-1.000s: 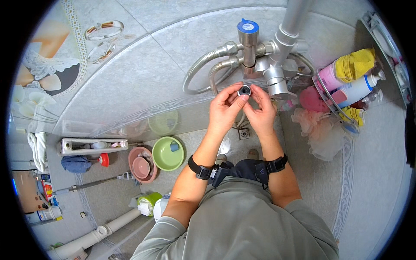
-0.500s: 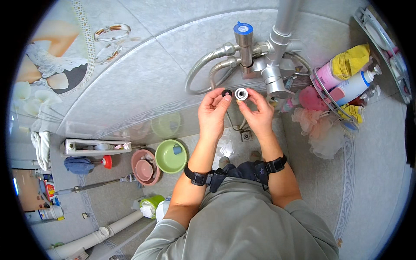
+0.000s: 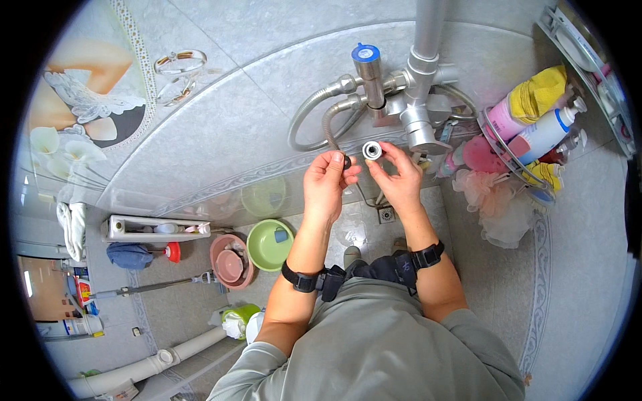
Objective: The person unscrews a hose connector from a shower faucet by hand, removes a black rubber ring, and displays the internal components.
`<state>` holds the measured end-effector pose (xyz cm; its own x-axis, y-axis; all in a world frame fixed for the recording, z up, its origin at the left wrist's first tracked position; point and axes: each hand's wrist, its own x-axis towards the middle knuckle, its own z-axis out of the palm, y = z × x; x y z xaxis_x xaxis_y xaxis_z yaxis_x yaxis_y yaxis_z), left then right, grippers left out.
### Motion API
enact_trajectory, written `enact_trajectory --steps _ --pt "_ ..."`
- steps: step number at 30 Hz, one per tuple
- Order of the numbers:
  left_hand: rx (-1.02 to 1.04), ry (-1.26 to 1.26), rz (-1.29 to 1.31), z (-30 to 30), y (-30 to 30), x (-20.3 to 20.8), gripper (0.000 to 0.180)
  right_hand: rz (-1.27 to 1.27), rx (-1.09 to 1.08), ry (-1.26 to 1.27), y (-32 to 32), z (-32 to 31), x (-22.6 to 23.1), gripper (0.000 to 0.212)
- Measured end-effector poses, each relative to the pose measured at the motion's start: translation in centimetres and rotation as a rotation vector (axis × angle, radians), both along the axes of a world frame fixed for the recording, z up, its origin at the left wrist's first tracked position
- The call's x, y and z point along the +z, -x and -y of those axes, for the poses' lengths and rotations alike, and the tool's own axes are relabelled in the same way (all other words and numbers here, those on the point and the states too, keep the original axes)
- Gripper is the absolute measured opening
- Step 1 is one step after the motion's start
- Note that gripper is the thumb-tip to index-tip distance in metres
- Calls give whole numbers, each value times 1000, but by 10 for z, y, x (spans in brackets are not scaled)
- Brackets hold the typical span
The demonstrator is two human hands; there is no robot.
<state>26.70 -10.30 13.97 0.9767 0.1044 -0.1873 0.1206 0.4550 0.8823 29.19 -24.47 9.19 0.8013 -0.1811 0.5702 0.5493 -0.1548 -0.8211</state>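
Note:
Between the thumb and fingers of my left hand [image 3: 324, 184] is a small black round piece [image 3: 347, 162], mostly covered by the fingers. My right hand [image 3: 401, 176] pinches a round white-and-silver fitting [image 3: 372, 151], its open end with a dark centre turned up toward me. The two hands are close together but apart, in front of the wall pipework. Above them is a metal valve [image 3: 367, 77] with a blue cap, with braided hoses [image 3: 298, 115] attached. Beside it runs a thick silver pipe [image 3: 419, 90].
A wire rack [image 3: 503, 142] with bottles, yellow cloths and mesh bath puffs hangs at right. On the floor to the left stand a green basin [image 3: 255, 251] and a pink basin [image 3: 222, 279]. A floor drain [image 3: 386, 214] lies below my hands.
My left hand has turned and lowered slightly, so its fingers now cover more of the black piece. The right hand keeps its grip on the fitting. The whole view has shifted a little.

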Motion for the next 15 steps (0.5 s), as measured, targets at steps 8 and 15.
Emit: enact_trajectory --steps 8,15 --pt "-47 47 19 2 0 11 25 7 26 6 -1 3 1 38" --pt "-61 45 17 1 1 14 28 -4 45 9 -1 4 2 38"
